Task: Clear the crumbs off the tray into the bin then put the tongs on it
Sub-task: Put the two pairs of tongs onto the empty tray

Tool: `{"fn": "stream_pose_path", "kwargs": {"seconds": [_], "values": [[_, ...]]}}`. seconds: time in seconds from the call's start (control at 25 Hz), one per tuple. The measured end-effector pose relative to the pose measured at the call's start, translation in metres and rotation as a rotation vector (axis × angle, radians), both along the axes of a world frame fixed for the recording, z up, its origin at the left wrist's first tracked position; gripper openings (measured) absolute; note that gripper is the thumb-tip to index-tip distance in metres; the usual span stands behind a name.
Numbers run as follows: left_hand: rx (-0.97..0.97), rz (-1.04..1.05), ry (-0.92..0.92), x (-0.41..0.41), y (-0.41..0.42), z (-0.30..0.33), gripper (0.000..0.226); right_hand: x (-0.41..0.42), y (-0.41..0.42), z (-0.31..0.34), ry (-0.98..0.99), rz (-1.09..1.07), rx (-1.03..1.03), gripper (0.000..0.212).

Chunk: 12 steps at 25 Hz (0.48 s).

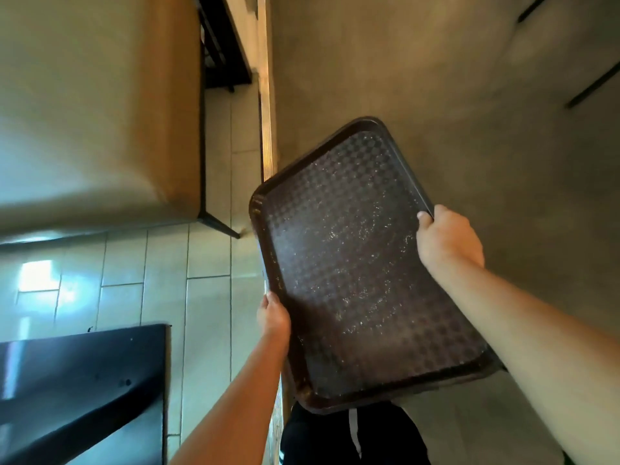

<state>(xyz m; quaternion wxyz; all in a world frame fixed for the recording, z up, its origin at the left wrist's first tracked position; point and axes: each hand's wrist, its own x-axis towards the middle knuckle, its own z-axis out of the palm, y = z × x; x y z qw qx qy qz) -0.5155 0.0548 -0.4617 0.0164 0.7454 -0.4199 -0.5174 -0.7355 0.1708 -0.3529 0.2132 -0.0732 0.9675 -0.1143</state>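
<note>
I hold a dark brown plastic tray (pixel 352 263) with a checkered surface in front of me above the floor, tilted a little. Fine pale crumbs (pixel 349 293) are scattered over its middle and along its left rim. My left hand (pixel 273 315) grips the tray's left long edge near the lower half. My right hand (pixel 448 239) grips the right long edge, thumb over the rim. No tongs and no bin show in this view.
A tan tabletop (pixel 94 105) on black metal legs fills the upper left. A glossy black surface (pixel 84 391) sits at the lower left. Pale floor tiles (pixel 208 263) run between them. A metal strip (pixel 268 135) divides the tiles from grey flooring (pixel 436 78) on the right.
</note>
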Motion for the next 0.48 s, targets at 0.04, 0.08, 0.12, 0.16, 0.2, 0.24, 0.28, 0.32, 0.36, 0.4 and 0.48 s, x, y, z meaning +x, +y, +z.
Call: {"fn": "stream_pose_path", "kwargs": {"seconds": [0.04,0.08,0.12,0.16,0.2,0.24,0.28,0.32,0.36,0.4,0.48], "values": [[-0.021,0.021,0.005,-0.002,-0.006,0.020,0.043,0.000,-0.004,0.017,0.010,0.008,-0.014,0.028],[-0.047,0.028,0.014,-0.005,-0.011,0.042,0.043,0.000,-0.009,0.036,0.018,0.020,-0.033,0.029],[-0.068,0.033,0.041,-0.008,-0.017,0.068,0.043,-0.001,-0.014,0.058,0.032,0.030,-0.070,0.030],[-0.089,0.014,0.068,-0.012,-0.020,0.095,0.044,-0.002,-0.017,0.081,0.045,0.031,-0.110,0.032],[-0.098,-0.008,0.092,-0.014,-0.020,0.124,0.044,-0.004,-0.017,0.103,0.062,0.025,-0.140,0.033],[-0.098,-0.027,0.111,-0.014,-0.019,0.150,0.045,-0.004,-0.015,0.125,0.081,0.028,-0.160,0.034],[-0.089,-0.041,0.128,-0.010,-0.019,0.173,0.046,-0.002,-0.014,0.145,0.091,0.038,-0.184,0.034],[-0.086,-0.057,0.146,-0.004,-0.020,0.196,0.047,0.003,-0.014,0.162,0.096,0.051,-0.218,0.035],[-0.090,-0.058,0.171,0.002,-0.021,0.220,0.047,0.009,-0.015,0.178,0.101,0.066,-0.250,0.035],[-0.113,-0.046,0.188,0.004,-0.024,0.240,0.046,0.012,-0.018,0.191,0.106,0.070,-0.274,0.035],[-0.192,-0.017,0.192,0.010,-0.032,0.278,0.043,0.016,-0.025,0.217,0.120,0.075,-0.304,0.036]]}}
